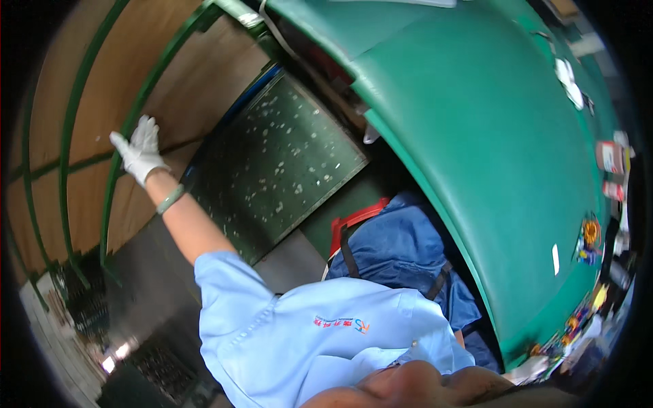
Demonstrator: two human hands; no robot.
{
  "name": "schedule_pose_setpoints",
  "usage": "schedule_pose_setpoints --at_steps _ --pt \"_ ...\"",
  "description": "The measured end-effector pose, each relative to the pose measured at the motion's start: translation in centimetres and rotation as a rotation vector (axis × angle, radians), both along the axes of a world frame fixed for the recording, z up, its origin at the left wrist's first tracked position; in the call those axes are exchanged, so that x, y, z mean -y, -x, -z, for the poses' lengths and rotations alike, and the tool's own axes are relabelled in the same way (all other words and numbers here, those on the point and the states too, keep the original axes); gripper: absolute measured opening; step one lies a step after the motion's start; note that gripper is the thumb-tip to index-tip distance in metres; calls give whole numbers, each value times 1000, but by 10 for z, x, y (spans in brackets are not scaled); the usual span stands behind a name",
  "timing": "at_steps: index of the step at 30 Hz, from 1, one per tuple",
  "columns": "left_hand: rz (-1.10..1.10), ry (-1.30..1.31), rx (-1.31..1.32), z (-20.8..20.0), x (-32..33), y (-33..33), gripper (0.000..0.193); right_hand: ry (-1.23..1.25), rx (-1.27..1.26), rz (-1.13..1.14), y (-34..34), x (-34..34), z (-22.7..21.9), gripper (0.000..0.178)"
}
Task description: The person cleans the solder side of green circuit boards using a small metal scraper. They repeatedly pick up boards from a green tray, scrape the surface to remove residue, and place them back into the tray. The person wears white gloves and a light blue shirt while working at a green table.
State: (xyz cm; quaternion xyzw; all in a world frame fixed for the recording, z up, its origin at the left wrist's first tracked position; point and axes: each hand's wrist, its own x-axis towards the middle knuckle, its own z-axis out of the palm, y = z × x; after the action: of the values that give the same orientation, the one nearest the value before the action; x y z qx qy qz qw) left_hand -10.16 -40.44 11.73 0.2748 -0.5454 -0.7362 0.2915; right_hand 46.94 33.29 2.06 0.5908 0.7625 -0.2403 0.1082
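My left hand point(143, 146), in a white glove, reaches out to the upper left with its fingers stretched and the thumb apart. It is beside a curved-looking green metal bar point(117, 153), in front of brown wooden panels point(197, 81); I cannot tell whether it touches the bar. A pale green bangle point(170, 198) circles that wrist. My right hand point(529, 370), also white-gloved, is at the lower right by the edge of the green tabletop point(469, 136). Its fingers are small and blurred, so their hold does not show.
A dark green speckled board point(286, 149) stands between the panels and the tabletop. Close to my body, a blue cloth bag point(388, 241) rests against a red stool or chair point(354, 221). Jars point(610, 158), an orange coil point(591, 232) and small colourful items line the tabletop's far right.
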Motion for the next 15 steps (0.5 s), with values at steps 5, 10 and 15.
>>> schedule_pose_setpoints --at_steps 5,10,15 --pt "299 -83 -224 1 -22 5 73 -110 -62 53 -5 -2 28 16" --pt "460 139 -41 19 -104 42 61 -348 -145 129 -32 -1 29 16" --pt "768 126 -80 -27 -198 65 58 -680 -243 -365 26 57 -61 13"
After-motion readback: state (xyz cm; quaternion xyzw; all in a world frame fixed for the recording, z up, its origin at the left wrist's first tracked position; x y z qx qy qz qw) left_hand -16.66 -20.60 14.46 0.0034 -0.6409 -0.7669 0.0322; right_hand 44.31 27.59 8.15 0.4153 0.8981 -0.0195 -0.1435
